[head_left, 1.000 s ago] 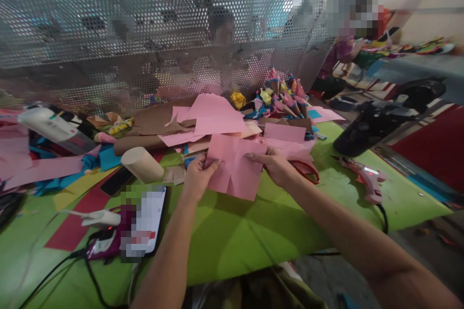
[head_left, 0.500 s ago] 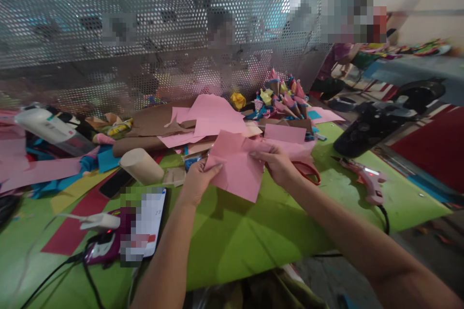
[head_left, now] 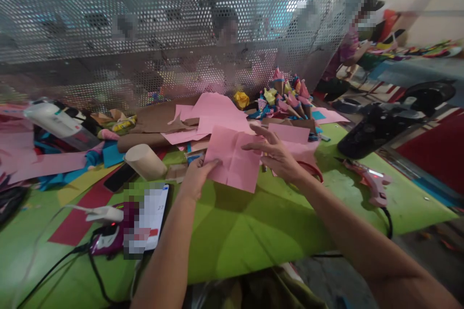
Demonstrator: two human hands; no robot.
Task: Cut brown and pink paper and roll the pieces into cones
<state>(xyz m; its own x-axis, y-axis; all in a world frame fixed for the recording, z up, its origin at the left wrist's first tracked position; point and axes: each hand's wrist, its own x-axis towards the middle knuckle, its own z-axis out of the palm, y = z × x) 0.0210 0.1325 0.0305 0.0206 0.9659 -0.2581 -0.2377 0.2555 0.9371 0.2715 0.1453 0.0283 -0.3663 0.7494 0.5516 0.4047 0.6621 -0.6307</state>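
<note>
A creased square of pink paper (head_left: 232,169) is held up over the green table. My left hand (head_left: 197,174) pinches its left edge, thumb on top. Over the paper's right part is my right hand (head_left: 277,154), fingers spread apart; whether a fingertip touches the sheet I cannot tell. Behind the square lie larger pink sheets (head_left: 221,111) on brown paper (head_left: 152,118). Red-handled scissors (head_left: 311,170) rest just right of my right hand, partly hidden by it.
A pink glue gun (head_left: 373,183) with a black cord lies at right, near a black cylindrical object (head_left: 362,130). At left are a beige roll (head_left: 145,161), a phone (head_left: 154,217) and a power strip (head_left: 108,239) with cables. Folded paper flowers (head_left: 290,99) stand by the perforated metal panel (head_left: 163,34).
My right hand has let go of the paper's right side and its fingers have spread. The pink square now lies flatter, with its creases showing. My left hand keeps its hold.
</note>
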